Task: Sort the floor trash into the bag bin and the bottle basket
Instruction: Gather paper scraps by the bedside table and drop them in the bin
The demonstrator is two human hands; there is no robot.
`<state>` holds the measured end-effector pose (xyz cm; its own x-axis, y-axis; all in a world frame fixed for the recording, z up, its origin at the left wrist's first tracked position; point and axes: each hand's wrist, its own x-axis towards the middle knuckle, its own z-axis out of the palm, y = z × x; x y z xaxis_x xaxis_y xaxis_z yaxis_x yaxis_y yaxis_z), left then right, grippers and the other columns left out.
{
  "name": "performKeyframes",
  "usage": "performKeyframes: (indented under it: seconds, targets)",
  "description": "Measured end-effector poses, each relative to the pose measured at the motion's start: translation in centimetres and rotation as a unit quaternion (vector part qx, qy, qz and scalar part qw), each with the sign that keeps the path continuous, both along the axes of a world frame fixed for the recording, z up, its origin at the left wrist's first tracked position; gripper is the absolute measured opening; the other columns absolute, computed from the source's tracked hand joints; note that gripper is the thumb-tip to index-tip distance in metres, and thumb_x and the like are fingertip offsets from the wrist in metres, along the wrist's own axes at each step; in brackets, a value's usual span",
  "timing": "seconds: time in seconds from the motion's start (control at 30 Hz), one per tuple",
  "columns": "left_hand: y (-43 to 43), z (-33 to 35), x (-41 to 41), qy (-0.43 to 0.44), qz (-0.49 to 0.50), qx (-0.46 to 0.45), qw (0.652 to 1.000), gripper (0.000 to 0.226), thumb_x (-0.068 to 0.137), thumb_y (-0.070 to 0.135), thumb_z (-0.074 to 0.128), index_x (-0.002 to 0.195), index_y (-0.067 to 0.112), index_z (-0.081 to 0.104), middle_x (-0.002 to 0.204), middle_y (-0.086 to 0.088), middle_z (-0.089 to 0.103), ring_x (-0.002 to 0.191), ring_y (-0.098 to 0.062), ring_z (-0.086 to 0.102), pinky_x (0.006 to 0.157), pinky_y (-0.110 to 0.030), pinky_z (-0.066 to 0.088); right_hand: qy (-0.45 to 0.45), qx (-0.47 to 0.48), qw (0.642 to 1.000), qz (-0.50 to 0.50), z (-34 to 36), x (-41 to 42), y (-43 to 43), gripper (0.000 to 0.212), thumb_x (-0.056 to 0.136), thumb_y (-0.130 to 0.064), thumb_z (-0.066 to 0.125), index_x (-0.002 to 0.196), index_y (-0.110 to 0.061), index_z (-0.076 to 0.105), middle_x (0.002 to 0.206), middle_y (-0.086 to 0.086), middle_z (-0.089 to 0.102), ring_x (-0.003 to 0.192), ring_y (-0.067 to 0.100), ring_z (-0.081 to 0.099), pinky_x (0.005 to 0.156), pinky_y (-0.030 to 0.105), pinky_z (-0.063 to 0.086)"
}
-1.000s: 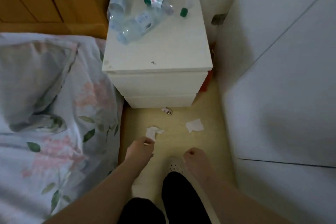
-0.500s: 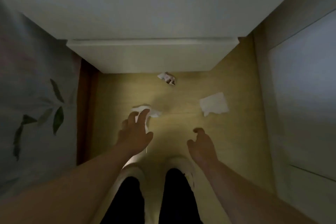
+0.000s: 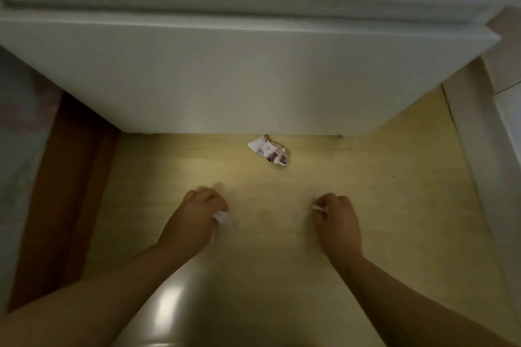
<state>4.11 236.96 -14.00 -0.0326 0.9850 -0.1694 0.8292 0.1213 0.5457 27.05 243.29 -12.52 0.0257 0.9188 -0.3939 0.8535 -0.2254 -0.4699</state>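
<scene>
My left hand (image 3: 197, 214) is curled round a crumpled white tissue (image 3: 222, 217) just above the yellow floor (image 3: 267, 191); a bit of the tissue pokes out by my thumb. My right hand (image 3: 337, 217) is curled round a second white paper scrap (image 3: 320, 208), of which only a sliver shows at the fingers. A crumpled printed wrapper (image 3: 269, 151) lies on the floor ahead of both hands, close to the foot of the white nightstand (image 3: 239, 79). No bin or basket is in view.
The nightstand's drawer front fills the top of the view. The bed's brown wooden side (image 3: 64, 191) and floral bedding (image 3: 19, 149) stand at the left. A white wardrobe panel (image 3: 496, 149) runs along the right. The floor strip between them is narrow.
My head has dropped much closer to the floor. Both hands have closed on the two white paper pieces that lay on the floor; only the printed wrapper still lies there.
</scene>
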Motion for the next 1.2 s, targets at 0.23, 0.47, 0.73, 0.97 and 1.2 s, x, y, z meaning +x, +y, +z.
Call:
performKeyframes:
  seconds: [0.23,0.47,0.73,0.97,1.2]
  targets:
    - [4.7,2.5,-1.1,-0.356,0.405,-0.079,0.838,0.028,0.087,-0.003,0.055,0.063,0.006,0.064,0.051,-0.003,0.052,0.047,-0.015,0.05,0.047,-0.017,0.034,0.068,0.195,0.978,0.029,3.2,-8.7,4.8,0.017,0.081,0.0,0.055,0.095,-0.002,0.063,0.102,0.013,0.047,0.086,0.028,0.047,0.072,0.027,0.034]
    - [5.1,2.3,-1.2,-0.156,0.412,-0.188,0.878,0.055,0.085,0.049,0.056,0.122,0.009,0.051,0.122,-0.014,0.047,0.109,-0.034,0.053,0.093,-0.037,0.046,-0.109,0.045,0.97,0.211,-0.2,-10.0,4.0,0.038,0.089,-0.026,0.049,0.126,-0.019,0.046,0.14,0.005,0.034,0.122,0.027,0.034,0.095,0.034,0.032]
    - [4.9,3.0,-1.0,-0.273,0.403,-0.114,0.866,0.01,0.095,0.012,0.05,0.099,0.02,0.053,0.098,-0.01,0.059,0.084,-0.023,0.054,0.059,-0.025,0.039,-0.041,-0.016,0.983,0.18,-0.1,-8.1,1.7,0.042,0.087,-0.011,0.049,0.128,-0.015,0.042,0.128,0.004,0.038,0.104,0.024,0.053,0.08,0.031,0.047]
    - [2.2,12.9,0.8,-0.313,0.451,-0.185,0.815,0.039,0.089,-0.014,0.035,0.098,0.019,0.055,0.098,-0.008,0.049,0.076,-0.018,0.049,0.058,-0.024,0.038,0.018,-0.061,0.994,0.084,10.2,-4.4,-4.7,0.019,0.096,-0.015,0.046,0.115,-0.016,0.044,0.117,0.005,0.045,0.082,0.028,0.055,0.063,0.032,0.044]
    - [-0.8,33.2,5.8,-0.296,0.424,-0.242,0.821,0.023,0.089,0.001,0.054,0.077,0.016,0.065,0.105,-0.009,0.06,0.096,-0.026,0.058,0.078,-0.03,0.049,0.024,-0.088,0.995,0.047,31.4,-1.5,-8.3,0.039,0.094,-0.011,0.048,0.132,-0.019,0.042,0.126,0.004,0.043,0.103,0.024,0.056,0.067,0.025,0.038]
